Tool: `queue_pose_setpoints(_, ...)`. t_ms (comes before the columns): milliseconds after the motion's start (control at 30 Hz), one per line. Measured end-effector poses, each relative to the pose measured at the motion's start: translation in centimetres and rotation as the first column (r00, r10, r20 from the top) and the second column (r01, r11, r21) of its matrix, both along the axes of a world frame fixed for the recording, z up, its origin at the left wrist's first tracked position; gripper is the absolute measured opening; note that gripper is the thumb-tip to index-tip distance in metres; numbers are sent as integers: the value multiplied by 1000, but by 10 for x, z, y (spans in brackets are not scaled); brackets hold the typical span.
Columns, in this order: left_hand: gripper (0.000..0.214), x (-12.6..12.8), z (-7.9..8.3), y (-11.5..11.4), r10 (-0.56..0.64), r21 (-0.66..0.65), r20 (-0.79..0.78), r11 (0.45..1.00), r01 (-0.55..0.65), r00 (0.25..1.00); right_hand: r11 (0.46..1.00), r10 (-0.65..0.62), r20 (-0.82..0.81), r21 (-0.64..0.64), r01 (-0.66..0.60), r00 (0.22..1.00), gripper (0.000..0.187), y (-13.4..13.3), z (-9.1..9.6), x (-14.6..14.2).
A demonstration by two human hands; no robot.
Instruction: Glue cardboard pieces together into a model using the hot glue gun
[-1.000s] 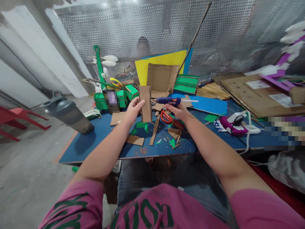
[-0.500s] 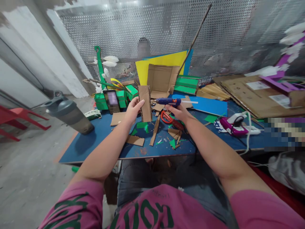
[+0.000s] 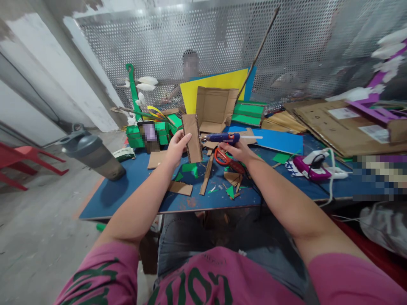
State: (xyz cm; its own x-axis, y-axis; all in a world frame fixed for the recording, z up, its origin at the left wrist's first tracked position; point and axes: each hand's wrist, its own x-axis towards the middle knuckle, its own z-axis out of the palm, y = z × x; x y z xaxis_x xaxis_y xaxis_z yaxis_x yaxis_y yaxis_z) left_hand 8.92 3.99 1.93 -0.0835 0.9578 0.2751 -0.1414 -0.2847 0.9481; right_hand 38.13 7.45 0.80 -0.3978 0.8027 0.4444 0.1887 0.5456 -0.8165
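Note:
My left hand (image 3: 178,146) grips a small rectangular piece of brown cardboard (image 3: 192,139) and holds it upright above the table, thumb on its face. In my right hand (image 3: 237,150) is a blue hot glue gun (image 3: 222,137), with a white glue stick (image 3: 252,137) poking out of its back. The gun's nozzle points left, close to the cardboard's right edge; whether it touches I cannot tell. Below the gun lies a pair of orange-red handled scissors (image 3: 222,156), partly hidden by my right hand. Cardboard strips (image 3: 207,173) and green paper scraps (image 3: 230,192) lie under both hands.
An open cardboard box (image 3: 213,106) stands behind, before a yellow sheet (image 3: 187,95). At left are a grey shaker bottle (image 3: 95,152), a phone (image 3: 149,133) and green boxes (image 3: 134,136). To the right lie a purple power strip (image 3: 310,168) with cables and large flat cardboard (image 3: 333,129).
The cardboard has tilted slightly, its top leaning left. The glue gun has shifted a little left and down along with my right hand, its nozzle staying by the cardboard's edge.

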Motion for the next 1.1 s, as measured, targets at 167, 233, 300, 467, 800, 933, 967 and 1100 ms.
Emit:
queue_pose_setpoints(167,57,1,-1,0,-30,17,-2,999,30,1000,1000,-3,4,-22,3,1000,46,3,-3,2)
queue_pose_setpoints(233,57,1,-1,0,-37,24,-5,999,37,999,1000,2,15,-19,-1,1000,47,4,-3,3)
queue_pose_setpoints(300,55,1,-2,1,-45,30,-6,999,45,999,1000,12,20,-20,-12,1000,48,4,-3,4)
queue_pose_setpoints(467,53,0,-3,1,-69,27,-3,997,69,998,997,-11,-3,-74,10,1000,50,5,-4,3)
queue_pose_setpoints(800,55,3,0,-4,-112,15,-12,994,112,994,988,1,-175,-152,-27,985,57,-3,5,-3)
queue_pose_setpoints(933,56,4,2,-5,-121,9,-12,993,121,993,988,-10,-189,-156,-20,982,63,-7,10,-5)
queue_pose_setpoints(967,56,4,2,-5,-124,11,-12,992,124,992,988,-11,-175,-155,-16,984,64,-7,11,-5)
queue_pose_setpoints(1100,53,4,2,-6,-126,21,-11,992,126,992,989,3,-101,-147,-18,995,61,-4,9,-2)
